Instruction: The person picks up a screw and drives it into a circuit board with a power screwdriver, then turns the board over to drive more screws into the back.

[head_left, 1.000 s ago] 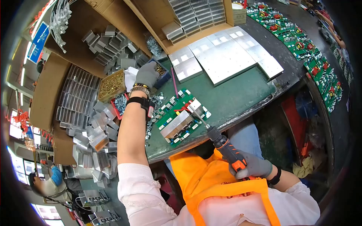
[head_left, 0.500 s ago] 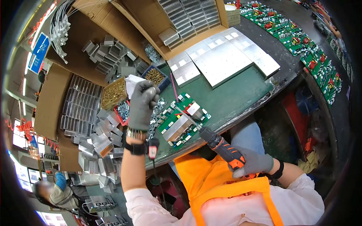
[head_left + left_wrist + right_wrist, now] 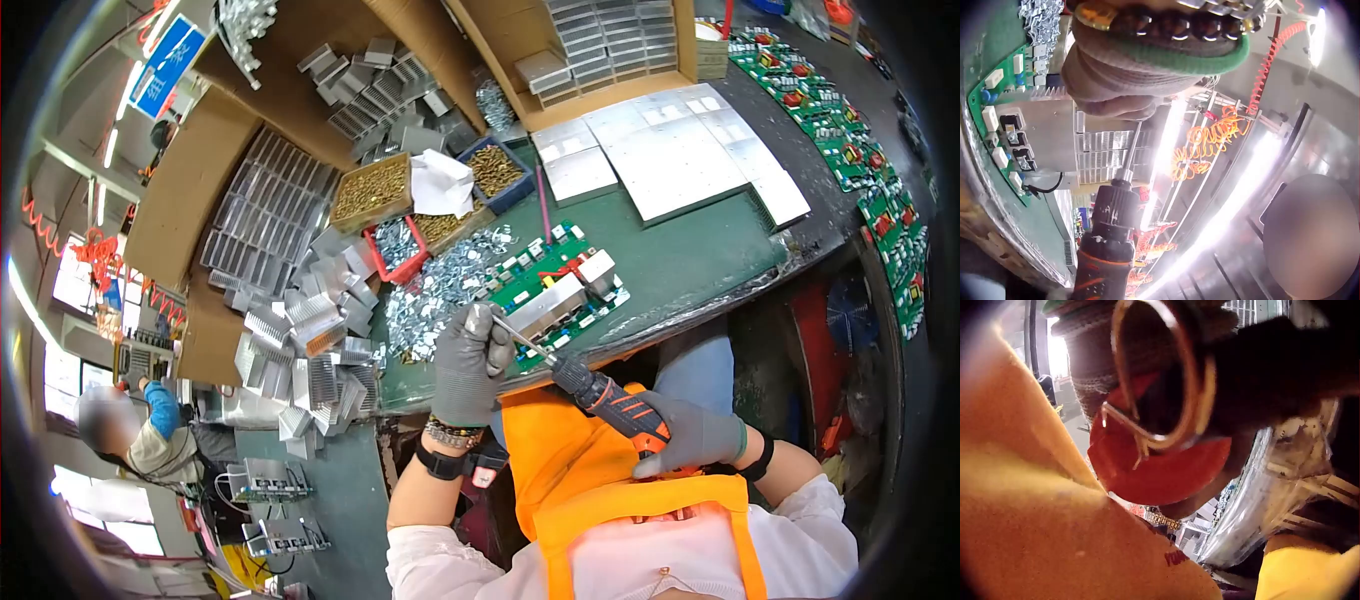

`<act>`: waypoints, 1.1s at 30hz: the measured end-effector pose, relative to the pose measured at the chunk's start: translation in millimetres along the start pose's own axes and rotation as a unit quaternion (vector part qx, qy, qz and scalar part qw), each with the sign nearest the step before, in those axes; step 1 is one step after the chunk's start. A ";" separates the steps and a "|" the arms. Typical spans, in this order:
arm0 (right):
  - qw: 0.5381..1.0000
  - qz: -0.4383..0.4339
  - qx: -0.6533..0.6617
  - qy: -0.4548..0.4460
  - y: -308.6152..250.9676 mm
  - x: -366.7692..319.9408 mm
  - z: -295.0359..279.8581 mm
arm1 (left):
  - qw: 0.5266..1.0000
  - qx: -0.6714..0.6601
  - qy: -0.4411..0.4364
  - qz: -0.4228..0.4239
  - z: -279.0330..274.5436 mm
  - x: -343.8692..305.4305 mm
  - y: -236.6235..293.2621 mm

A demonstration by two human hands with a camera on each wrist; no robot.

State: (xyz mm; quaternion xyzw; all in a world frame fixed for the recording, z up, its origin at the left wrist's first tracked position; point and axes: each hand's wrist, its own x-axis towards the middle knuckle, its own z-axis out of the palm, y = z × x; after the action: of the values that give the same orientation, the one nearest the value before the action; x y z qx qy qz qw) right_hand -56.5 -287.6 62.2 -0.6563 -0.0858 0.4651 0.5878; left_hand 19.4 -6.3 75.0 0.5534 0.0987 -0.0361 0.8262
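Note:
In the head view the gloved left hand (image 3: 466, 365) has curled fingers at the bit tip of a black-and-orange electric screwdriver (image 3: 603, 397). The left wrist view shows the left hand's fingertips (image 3: 1138, 109) meeting the bit (image 3: 1132, 147); anything small inside them is hidden. The gloved right hand (image 3: 697, 434) grips the screwdriver's handle, whose red end (image 3: 1160, 472) fills the middle of the right wrist view. Just beyond the bit lies a green circuit board (image 3: 520, 284) with a metal heat sink (image 3: 548, 308), near the table's front edge.
Loose metal clips (image 3: 436, 296) lie left of the board. Behind are a red tray (image 3: 404, 270), a yellow bin of brass screws (image 3: 371, 190) and a blue bin (image 3: 497, 172). Flat metal plates (image 3: 665, 165) lie farther back, and loose heat sinks (image 3: 312, 322) at left.
My left hand has come from the blue screw bin back toward the body, to the screwdriver's tip. My right hand keeps its grip on the screwdriver. The head view has shifted.

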 end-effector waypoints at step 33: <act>0.992 0.045 0.119 -0.020 19.2 -1.1 9.9 | 0.697 0.671 0.009 0.255 -129.1 84.7 11.5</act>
State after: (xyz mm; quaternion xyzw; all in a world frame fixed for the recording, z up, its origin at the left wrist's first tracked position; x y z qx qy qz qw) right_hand -72.5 -287.1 47.6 -0.5756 -0.0120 0.5114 0.6380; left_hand 88.3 121.3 20.8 0.9651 -0.0895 0.1241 0.2127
